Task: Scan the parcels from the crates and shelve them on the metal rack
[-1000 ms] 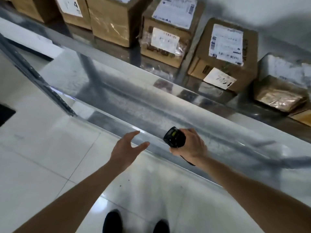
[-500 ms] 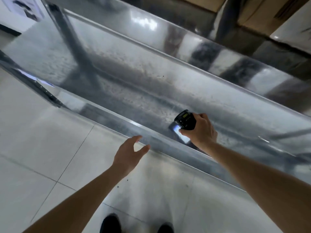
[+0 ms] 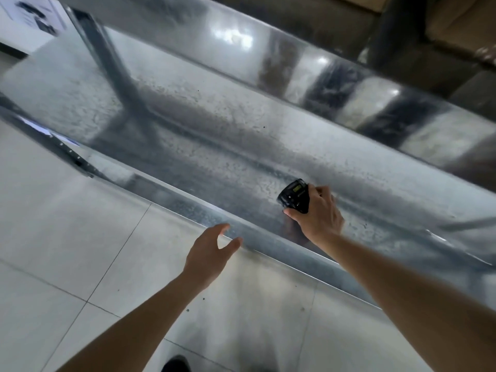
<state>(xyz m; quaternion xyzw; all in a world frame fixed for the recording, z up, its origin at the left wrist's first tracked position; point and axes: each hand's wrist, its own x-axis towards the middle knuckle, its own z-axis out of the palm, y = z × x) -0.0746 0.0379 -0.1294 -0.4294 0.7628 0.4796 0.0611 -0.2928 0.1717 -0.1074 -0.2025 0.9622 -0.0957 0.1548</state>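
over the shelf (image 3: 241, 146), right hand (image 3: 319, 213) is lowering the gripped scanner (image 3: 294, 196), probably setting it down; left hand (image 3: 209, 251), at seven o'clock, is hovering spread and empty.

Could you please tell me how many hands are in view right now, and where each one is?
2. The left hand is open above the floor beside the shelf's front edge. The right hand grips the black scanner over the metal shelf.

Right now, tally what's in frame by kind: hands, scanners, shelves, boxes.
Hands: 2, left hand empty, right hand gripping the scanner
Scanners: 1, black scanner
Metal shelves: 2, lower shelf and upper shelf
Cardboard boxes: 1, partly visible box at top right
Total: 6
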